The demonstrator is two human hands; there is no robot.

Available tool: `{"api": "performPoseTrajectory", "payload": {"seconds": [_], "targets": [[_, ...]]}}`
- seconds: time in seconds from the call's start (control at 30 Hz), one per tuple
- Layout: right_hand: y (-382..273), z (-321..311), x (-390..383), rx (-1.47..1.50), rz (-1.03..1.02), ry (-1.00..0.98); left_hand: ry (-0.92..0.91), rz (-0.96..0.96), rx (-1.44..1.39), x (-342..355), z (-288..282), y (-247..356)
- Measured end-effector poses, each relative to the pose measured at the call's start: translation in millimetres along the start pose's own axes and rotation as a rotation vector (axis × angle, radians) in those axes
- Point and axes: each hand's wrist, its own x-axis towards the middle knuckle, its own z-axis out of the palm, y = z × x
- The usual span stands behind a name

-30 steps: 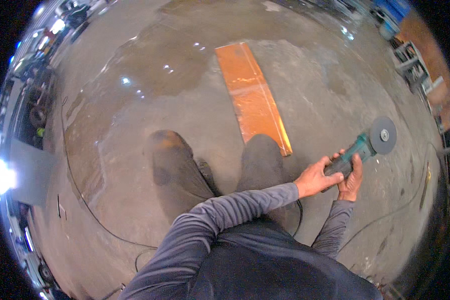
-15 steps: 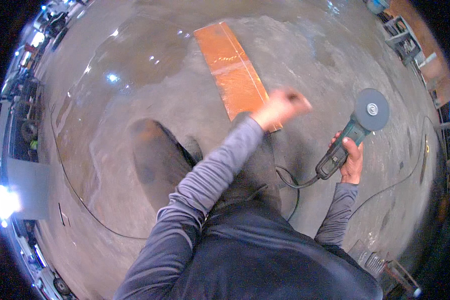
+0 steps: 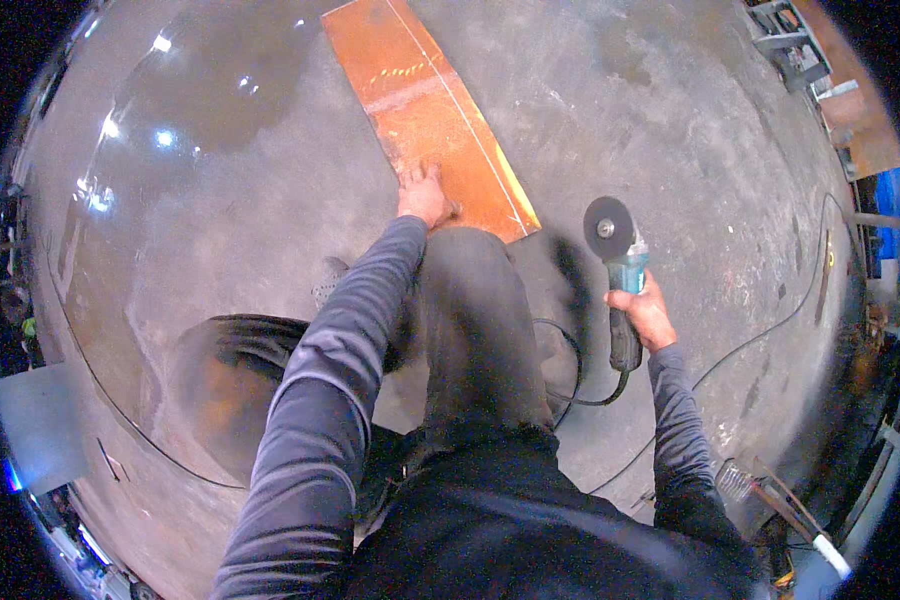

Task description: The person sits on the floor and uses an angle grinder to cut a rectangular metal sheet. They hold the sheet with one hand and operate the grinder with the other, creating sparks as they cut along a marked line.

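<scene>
An orange rectangular sheet (image 3: 460, 170) lies on the concrete floor just beyond my knee, with a pale straight line along its right side. My left hand (image 3: 426, 198) rests on the sheet's near left part, fingers apart. My right hand (image 3: 642, 310) grips a teal-and-black angle grinder (image 3: 627, 342) to the right of my right knee. The grinder's dark disc (image 3: 620, 240) is tilted upright above the hand, and its cord loops down beside my leg.
A dark cable (image 3: 140, 434) runs along the floor at left, another on the right. A pale panel (image 3: 38, 405) sits at the left rim. Racks, boards and blue items (image 3: 885, 200) line the right edge. A small wire-like metal piece (image 3: 740, 480) lies at lower right.
My left hand has let go of the grinder and moved forward and left onto the sheet. My right hand has brought the grinder lower and leftward, still held.
</scene>
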Motion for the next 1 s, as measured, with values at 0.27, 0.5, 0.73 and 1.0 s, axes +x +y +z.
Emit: {"api": "performPoseTrajectory", "payload": {"seconds": [0.27,0.5,0.73,1.0], "targets": [[30.3,37.9,35.3,-0.102,0.098,-0.083,-0.157,0.009,0.205,11.7,27.1,2.0],[24.9,51.0,65.4,-0.364,0.074,-0.114,0.175,0.097,0.500,31.9,59.1,-23.6],[27.5,49.2,69.5,-0.501,0.107,-0.114,-0.060,0.108,0.345,19.7,29.7,-9.5],[32.9,54.1,76.9,-0.682,0.109,-0.084,-0.203,0.036,0.434,25.0,17.8,9.5]]}}
